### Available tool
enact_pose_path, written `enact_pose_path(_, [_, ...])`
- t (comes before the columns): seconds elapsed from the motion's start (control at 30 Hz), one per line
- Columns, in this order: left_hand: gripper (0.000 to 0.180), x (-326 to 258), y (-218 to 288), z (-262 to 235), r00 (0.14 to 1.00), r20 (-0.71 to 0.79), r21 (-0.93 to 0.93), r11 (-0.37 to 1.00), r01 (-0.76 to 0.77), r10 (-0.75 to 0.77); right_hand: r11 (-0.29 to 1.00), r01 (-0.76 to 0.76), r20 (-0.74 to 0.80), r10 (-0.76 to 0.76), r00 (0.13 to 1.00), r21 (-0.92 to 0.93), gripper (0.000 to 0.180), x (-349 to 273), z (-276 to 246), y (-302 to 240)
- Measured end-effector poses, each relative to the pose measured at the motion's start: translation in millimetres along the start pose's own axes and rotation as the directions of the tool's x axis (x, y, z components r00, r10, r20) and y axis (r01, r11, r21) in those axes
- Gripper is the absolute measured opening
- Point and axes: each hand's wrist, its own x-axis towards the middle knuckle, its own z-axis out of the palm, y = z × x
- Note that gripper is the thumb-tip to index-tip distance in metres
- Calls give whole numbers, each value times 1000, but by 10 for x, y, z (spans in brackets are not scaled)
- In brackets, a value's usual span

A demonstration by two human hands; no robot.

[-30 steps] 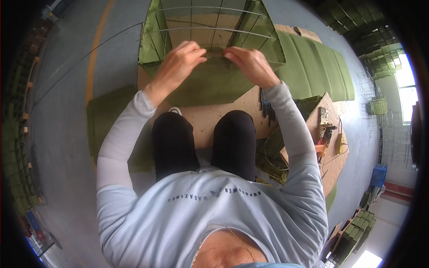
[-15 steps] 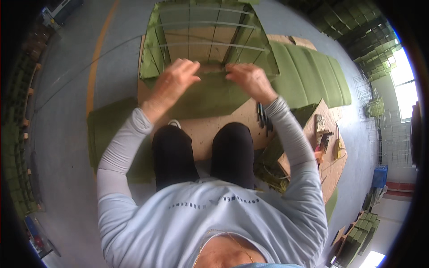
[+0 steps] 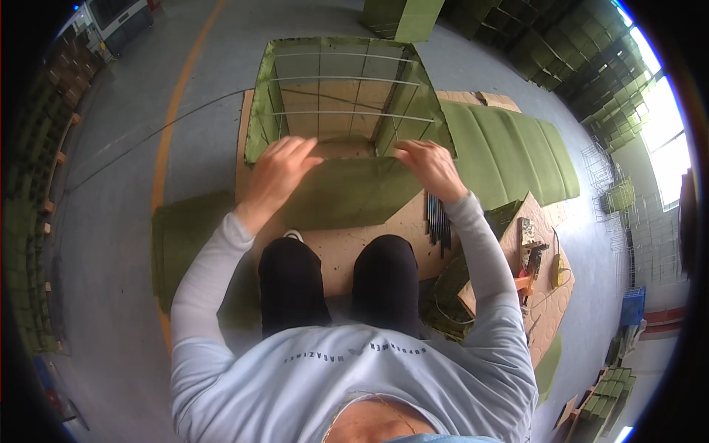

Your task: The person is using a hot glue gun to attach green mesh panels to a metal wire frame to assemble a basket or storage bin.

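A wire-frame box lined with green fabric [image 3: 343, 92] stands on a cardboard sheet [image 3: 340, 247] in front of my knees. Its near side is a green fabric flap [image 3: 347, 193] hanging down over the cardboard. My left hand [image 3: 277, 170] grips the flap's top edge at the box's left near corner. At the right near corner my right hand [image 3: 428, 168] pinches the same top edge against the wire rim. Both hands have fingers curled over the fabric.
A bundle of dark metal rods [image 3: 438, 219] lies by my right knee. Green padded panels [image 3: 517, 151] spread to the right. A tool and small parts [image 3: 533, 255] sit on cardboard at right. More green fabric [image 3: 181, 240] lies left. A yellow floor line [image 3: 173, 118] runs beyond.
The view has tipped so the box sits lower in the picture. Both hands have stayed on the flap's top edge, spreading slightly further apart toward the corners.
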Motion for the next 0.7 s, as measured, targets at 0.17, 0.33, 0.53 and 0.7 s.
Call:
enact_pose_path(0.17, [17,-213,-190,-152,964,235,71,991,110,-124,963,-126,88,151,985,-238,44,-171,3,198])
enact_pose_path(0.33, [24,-153,-221,-223,935,314,41,987,158,-162,957,-140,298,216,930,-256,53,-86,-133,225])
enact_pose_path(0.53, [34,-232,-231,-320,982,52,95,980,176,-181,928,-251,-259,180,949,-275,48,-310,-184,453])
enact_pose_path(0.7, [33,-262,-287,-262,991,131,260,966,-3,-32,904,-428,-193,418,888,-10,53,-472,66,722])
